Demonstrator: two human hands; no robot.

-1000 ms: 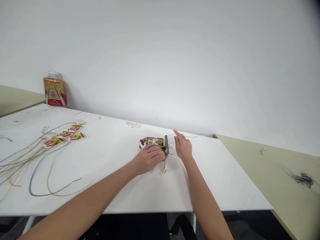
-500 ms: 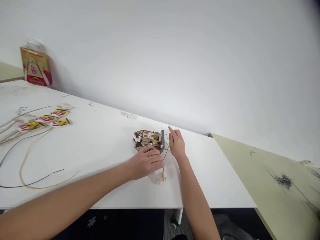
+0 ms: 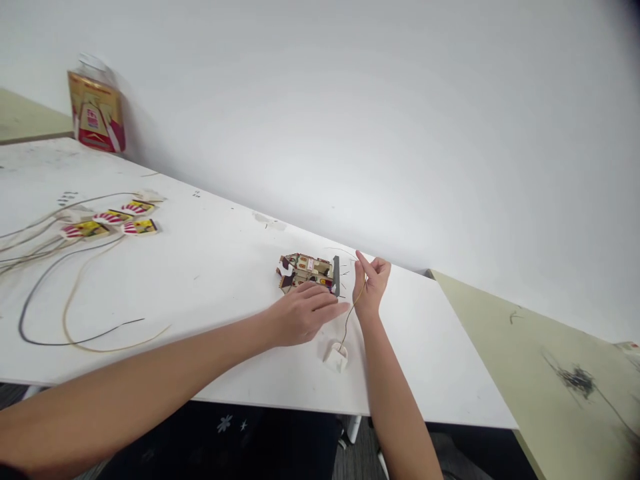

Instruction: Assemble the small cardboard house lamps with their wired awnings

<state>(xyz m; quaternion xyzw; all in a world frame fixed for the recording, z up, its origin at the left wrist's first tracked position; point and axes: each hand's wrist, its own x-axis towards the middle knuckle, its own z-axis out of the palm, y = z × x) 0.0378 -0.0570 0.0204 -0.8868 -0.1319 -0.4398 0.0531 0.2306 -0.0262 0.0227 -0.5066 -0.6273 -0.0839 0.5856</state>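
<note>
A small model house [image 3: 306,268] with printed windows and a dark grey base lies on its side on the white table. My left hand [image 3: 307,313] is curled over its near side, the index finger stretched toward the right; the fingertips on the model are partly hidden. To the right, my right hand [image 3: 373,283] is closed with the palm partly turned up, holding a thin yellowish wire [image 3: 353,308]. That wire runs down to a small white cup-shaped piece [image 3: 336,358] on the table near my left hand. Short thin wires [image 3: 344,270] stick out past the grey base.
On the left of the white table [image 3: 225,267] lie several red, white and yellow pieces [image 3: 85,230] with long wires [image 3: 37,287] trailing off them. A gold and red bag [image 3: 97,113] stands by the wall. Right of the table, a tangle of dark wire [image 3: 577,381] rests on a lower yellowish surface [image 3: 500,333].
The view has shifted slightly. My left index finger has straightened to the right, and my right hand has turned with its palm more upward. The white piece shows more fully.
</note>
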